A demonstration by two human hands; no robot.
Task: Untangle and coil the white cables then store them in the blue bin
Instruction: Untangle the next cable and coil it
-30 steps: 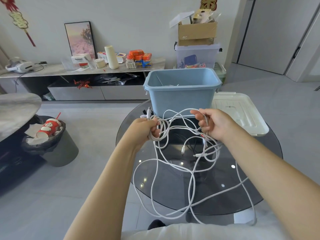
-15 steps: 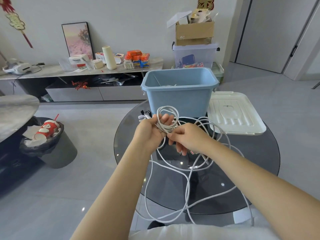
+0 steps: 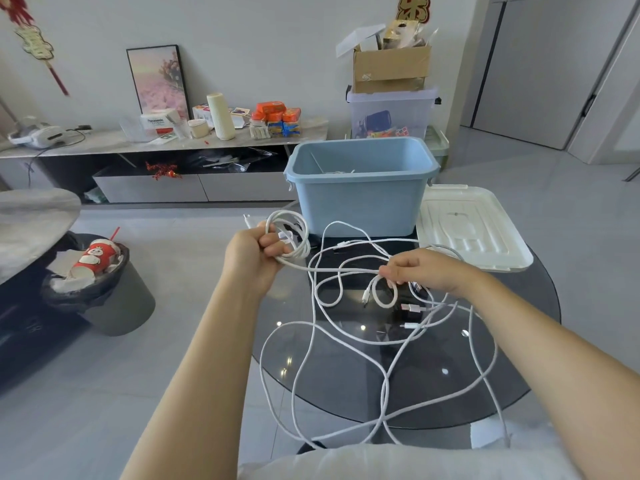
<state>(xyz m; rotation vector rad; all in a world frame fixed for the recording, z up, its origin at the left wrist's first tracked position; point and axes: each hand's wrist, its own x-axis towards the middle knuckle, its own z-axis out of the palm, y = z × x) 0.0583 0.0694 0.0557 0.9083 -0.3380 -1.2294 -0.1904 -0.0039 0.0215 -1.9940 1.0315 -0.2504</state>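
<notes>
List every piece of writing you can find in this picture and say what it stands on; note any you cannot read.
"Panasonic", roughly, on the white box on the sideboard; small, so uncertain.
Gold character on the red wall ornament: cut off, unreadable.
Orange packets: print too small.
Red paper cup: a picture, no legible words.

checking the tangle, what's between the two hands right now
In the head view, one taut white cable strand runs from the coil in the left hand to the right hand, above the glass table.
</notes>
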